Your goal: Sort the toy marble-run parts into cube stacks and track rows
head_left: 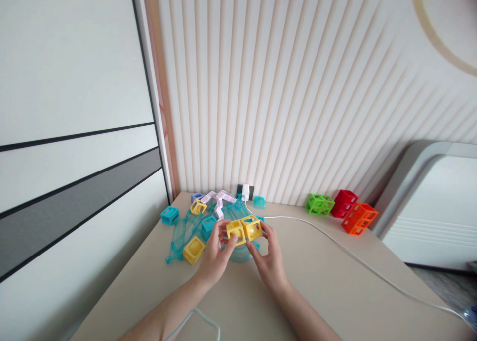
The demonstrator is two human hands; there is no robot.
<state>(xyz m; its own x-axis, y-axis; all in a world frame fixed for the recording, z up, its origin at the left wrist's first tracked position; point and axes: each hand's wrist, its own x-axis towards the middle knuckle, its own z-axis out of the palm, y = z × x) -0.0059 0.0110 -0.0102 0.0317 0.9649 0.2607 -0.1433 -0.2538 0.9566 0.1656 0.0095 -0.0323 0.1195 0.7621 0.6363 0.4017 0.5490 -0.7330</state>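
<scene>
Two yellow open-sided toy blocks meet side by side above the table. My left hand (pixel 218 251) is closed on the left yellow block (pixel 235 231), its thumb across the front. Fingers and thumb of my right hand (pixel 270 254) pinch the right yellow block (pixel 252 228). Whether the two blocks are locked together, I cannot tell. Just below them sits a round translucent teal piece (pixel 241 255), partly covered by the blocks and hands. Left of my left hand lie another yellow block (pixel 194 250) and a teal block (pixel 208 225).
Translucent teal track pieces (pixel 182 234) spread over the table's left side, with lilac pieces (pixel 219 198) on top. Green (pixel 319 204), red (pixel 344 203) and orange blocks (pixel 359 218) stand at the back right. A white cable (pixel 335 240) runs from a plug (pixel 246 192) across the table.
</scene>
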